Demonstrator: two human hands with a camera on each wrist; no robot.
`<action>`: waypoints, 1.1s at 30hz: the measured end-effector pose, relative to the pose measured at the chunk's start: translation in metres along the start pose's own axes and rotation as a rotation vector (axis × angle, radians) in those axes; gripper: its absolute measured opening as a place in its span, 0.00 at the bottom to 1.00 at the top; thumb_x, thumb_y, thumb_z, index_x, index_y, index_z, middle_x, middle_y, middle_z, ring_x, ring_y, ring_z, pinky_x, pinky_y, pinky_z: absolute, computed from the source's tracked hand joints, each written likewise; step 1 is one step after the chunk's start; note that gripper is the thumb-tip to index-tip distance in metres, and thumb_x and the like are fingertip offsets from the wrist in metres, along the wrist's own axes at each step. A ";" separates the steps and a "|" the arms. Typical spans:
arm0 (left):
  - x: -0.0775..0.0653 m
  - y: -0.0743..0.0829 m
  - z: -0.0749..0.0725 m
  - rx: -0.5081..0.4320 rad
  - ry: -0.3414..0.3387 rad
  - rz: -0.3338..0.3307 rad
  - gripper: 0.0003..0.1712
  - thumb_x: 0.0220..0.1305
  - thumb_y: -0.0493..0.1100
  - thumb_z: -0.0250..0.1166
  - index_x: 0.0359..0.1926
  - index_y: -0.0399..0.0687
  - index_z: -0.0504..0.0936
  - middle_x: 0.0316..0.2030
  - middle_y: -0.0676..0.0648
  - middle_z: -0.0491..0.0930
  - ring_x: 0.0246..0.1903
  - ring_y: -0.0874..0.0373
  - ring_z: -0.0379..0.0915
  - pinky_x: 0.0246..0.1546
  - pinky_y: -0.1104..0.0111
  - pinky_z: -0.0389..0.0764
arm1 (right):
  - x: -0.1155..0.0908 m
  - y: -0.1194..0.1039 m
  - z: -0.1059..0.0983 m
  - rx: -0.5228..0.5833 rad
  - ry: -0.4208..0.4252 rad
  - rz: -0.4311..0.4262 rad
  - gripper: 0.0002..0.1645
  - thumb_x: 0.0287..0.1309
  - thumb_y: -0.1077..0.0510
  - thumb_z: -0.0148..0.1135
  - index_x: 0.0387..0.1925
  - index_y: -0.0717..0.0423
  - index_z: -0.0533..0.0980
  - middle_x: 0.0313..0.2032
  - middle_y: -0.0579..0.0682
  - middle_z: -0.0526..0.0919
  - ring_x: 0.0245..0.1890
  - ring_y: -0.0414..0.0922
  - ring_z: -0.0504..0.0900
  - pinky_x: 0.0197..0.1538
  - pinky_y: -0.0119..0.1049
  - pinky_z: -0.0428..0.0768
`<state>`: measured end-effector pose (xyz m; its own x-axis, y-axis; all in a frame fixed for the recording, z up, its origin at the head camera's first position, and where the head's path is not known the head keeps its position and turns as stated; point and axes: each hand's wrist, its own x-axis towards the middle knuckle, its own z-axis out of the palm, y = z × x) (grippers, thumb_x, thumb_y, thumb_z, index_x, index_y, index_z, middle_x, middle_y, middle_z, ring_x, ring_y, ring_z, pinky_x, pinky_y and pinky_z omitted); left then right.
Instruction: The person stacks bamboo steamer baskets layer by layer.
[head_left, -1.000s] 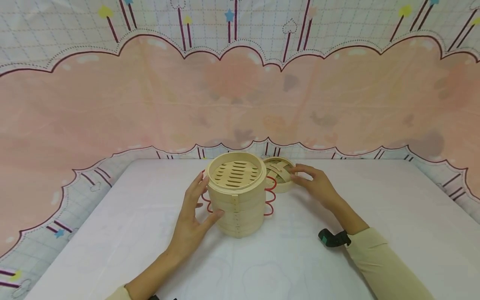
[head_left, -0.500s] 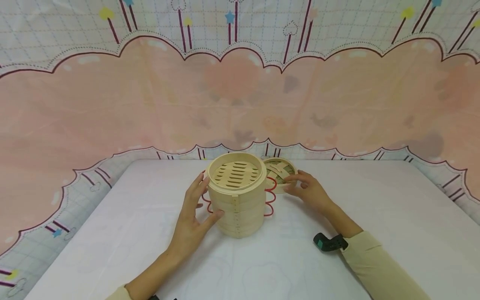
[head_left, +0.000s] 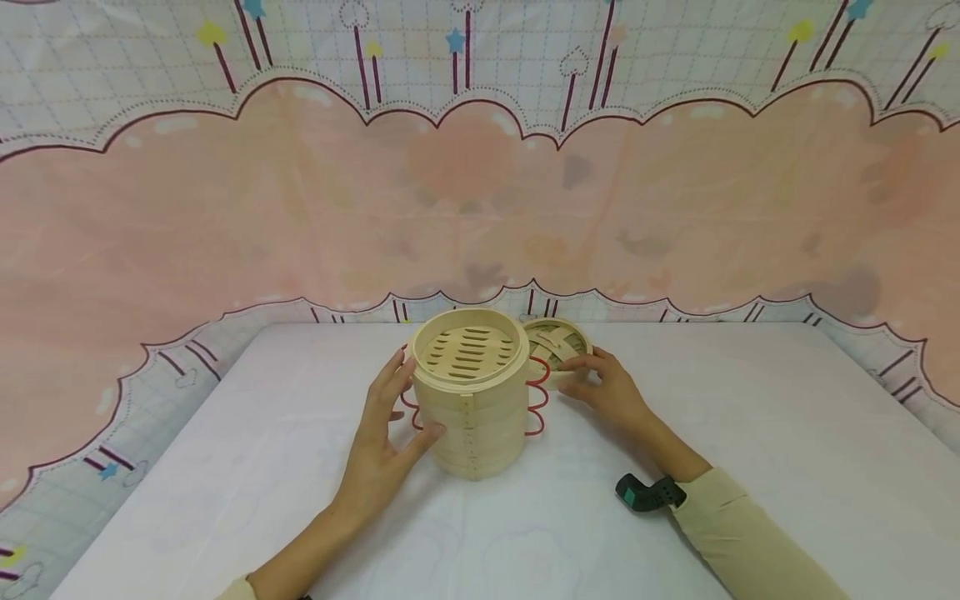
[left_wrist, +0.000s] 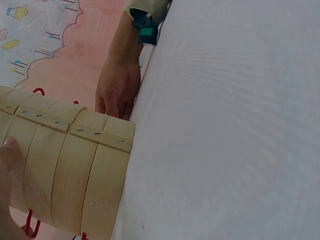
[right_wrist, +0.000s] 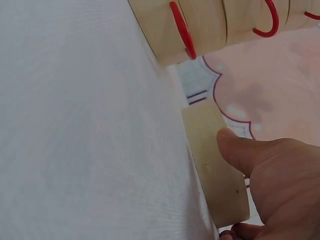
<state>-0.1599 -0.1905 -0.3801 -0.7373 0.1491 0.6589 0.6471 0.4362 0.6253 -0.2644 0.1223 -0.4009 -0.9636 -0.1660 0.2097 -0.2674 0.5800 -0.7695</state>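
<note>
In the head view a tall stack of round bamboo steamer baskets (head_left: 472, 437) stands upright on the white table, its slatted top tier uncovered. Red loop handles (head_left: 537, 396) stick out from its sides. My left hand (head_left: 378, 442) holds the stack's left side, thumb on the front wall and fingers along the side. Behind the stack, to the right, lies the woven steamer lid (head_left: 558, 340), partly hidden by it. My right hand (head_left: 609, 396) grips this lid at its right front. In the right wrist view the thumb (right_wrist: 240, 152) presses on the lid's side wall (right_wrist: 212, 172).
A white cloth (head_left: 300, 375) covers the table around the stack and lid. Close behind them the table's back edge meets a pink and white patterned backdrop (head_left: 337, 208). A black device (head_left: 648, 493) is strapped to the right wrist.
My right hand has slid left and slightly nearer along the lid's rim, from its right side to its right front. The lid and stack stay in place, and the left hand keeps its hold.
</note>
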 end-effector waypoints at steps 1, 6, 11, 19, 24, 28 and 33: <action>0.000 0.004 0.000 0.000 0.002 0.003 0.47 0.54 0.32 0.71 0.71 0.50 0.57 0.73 0.50 0.48 0.57 0.58 0.61 0.47 0.57 0.68 | 0.000 0.000 0.000 -0.002 0.002 0.004 0.17 0.55 0.58 0.69 0.48 0.55 0.80 0.67 0.66 0.58 0.68 0.64 0.52 0.65 0.62 0.53; 0.002 0.024 -0.003 0.001 0.006 0.006 0.44 0.54 0.29 0.69 0.69 0.42 0.59 0.72 0.42 0.50 0.56 0.57 0.61 0.47 0.59 0.68 | 0.001 -0.001 0.001 -0.005 0.028 0.007 0.14 0.54 0.57 0.70 0.42 0.56 0.80 0.66 0.66 0.60 0.67 0.63 0.56 0.65 0.60 0.55; 0.002 0.025 -0.004 0.001 0.006 0.012 0.45 0.53 0.29 0.69 0.69 0.42 0.58 0.72 0.42 0.50 0.56 0.56 0.61 0.47 0.59 0.68 | 0.001 -0.001 0.001 -0.004 0.060 -0.019 0.14 0.51 0.57 0.72 0.36 0.59 0.79 0.63 0.66 0.65 0.65 0.62 0.59 0.66 0.59 0.55; -0.001 -0.005 0.001 0.005 0.002 0.012 0.48 0.55 0.33 0.71 0.72 0.52 0.57 0.73 0.53 0.47 0.58 0.58 0.60 0.47 0.57 0.68 | 0.002 0.001 0.002 -0.006 0.075 -0.023 0.15 0.48 0.57 0.74 0.32 0.59 0.77 0.63 0.67 0.64 0.67 0.63 0.57 0.64 0.57 0.60; 0.000 -0.008 0.001 -0.008 -0.003 0.016 0.47 0.55 0.34 0.71 0.72 0.53 0.57 0.73 0.53 0.47 0.58 0.57 0.60 0.46 0.57 0.68 | 0.002 0.002 0.002 -0.013 0.086 -0.045 0.14 0.46 0.57 0.75 0.30 0.58 0.77 0.62 0.68 0.66 0.66 0.64 0.59 0.64 0.57 0.61; 0.000 -0.006 0.001 -0.009 -0.006 0.010 0.47 0.55 0.33 0.70 0.72 0.53 0.56 0.73 0.52 0.47 0.58 0.57 0.60 0.47 0.57 0.68 | 0.002 0.002 0.001 -0.032 0.102 -0.055 0.15 0.45 0.57 0.76 0.29 0.58 0.78 0.62 0.68 0.67 0.66 0.64 0.59 0.65 0.57 0.59; 0.000 -0.004 0.000 -0.002 -0.009 0.002 0.48 0.55 0.33 0.70 0.72 0.53 0.56 0.73 0.52 0.46 0.58 0.57 0.60 0.47 0.58 0.68 | 0.001 0.001 0.000 -0.043 0.120 -0.071 0.15 0.45 0.57 0.76 0.28 0.58 0.77 0.58 0.65 0.72 0.65 0.61 0.62 0.64 0.55 0.61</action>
<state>-0.1626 -0.1919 -0.3825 -0.7377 0.1579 0.6564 0.6488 0.4345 0.6247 -0.2659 0.1225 -0.4017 -0.9353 -0.1132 0.3354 -0.3328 0.6039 -0.7242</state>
